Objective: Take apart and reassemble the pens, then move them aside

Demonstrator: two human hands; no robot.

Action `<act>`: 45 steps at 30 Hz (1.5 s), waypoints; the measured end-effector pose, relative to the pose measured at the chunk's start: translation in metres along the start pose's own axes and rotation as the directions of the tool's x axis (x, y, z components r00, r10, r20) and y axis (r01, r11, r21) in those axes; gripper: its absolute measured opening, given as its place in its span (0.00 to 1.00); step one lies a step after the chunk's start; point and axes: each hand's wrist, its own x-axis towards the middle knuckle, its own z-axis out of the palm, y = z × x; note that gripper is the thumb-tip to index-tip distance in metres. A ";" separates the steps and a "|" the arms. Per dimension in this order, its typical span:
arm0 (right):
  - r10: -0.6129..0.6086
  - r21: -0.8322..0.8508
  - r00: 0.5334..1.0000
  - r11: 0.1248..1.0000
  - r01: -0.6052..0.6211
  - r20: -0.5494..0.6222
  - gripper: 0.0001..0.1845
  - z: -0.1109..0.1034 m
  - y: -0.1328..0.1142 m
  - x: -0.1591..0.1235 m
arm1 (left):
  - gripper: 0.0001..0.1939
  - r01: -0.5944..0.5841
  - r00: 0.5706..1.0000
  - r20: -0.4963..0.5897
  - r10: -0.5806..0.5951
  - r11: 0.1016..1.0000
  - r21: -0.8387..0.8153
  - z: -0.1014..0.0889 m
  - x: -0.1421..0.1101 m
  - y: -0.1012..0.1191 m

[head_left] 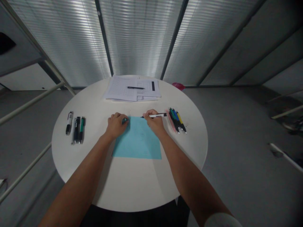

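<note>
A light blue sheet of paper [139, 142] lies flat on the round white table [132, 189] in front of me. At its top left corner, my left hand [116, 125] is closed, with the fingers curled and the thumb and forefinger on the corner. My right hand [154, 122] grips a white and black pen [157, 115] near the top right corner. The dark tip points left, by the sheet's top edge; whether it touches the paper I cannot tell. Just right of this hand lie several pens [176, 119] with pink, green, blue and yellow parts.
To the left lie a white and black pen [69, 123], a dark pen [76, 130] and a green and black pen [81, 130]. Printed papers [121, 90] with a dark pen [135, 88] on them lie at the far edge, before a blind-covered glass wall [139, 37].
</note>
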 end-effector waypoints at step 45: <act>-0.185 -0.264 0.983 0.949 0.175 -0.014 0.13 -0.011 -0.004 0.000 | 0.14 0.057 0.997 0.047 -0.060 0.996 0.066 -0.004 0.000 0.004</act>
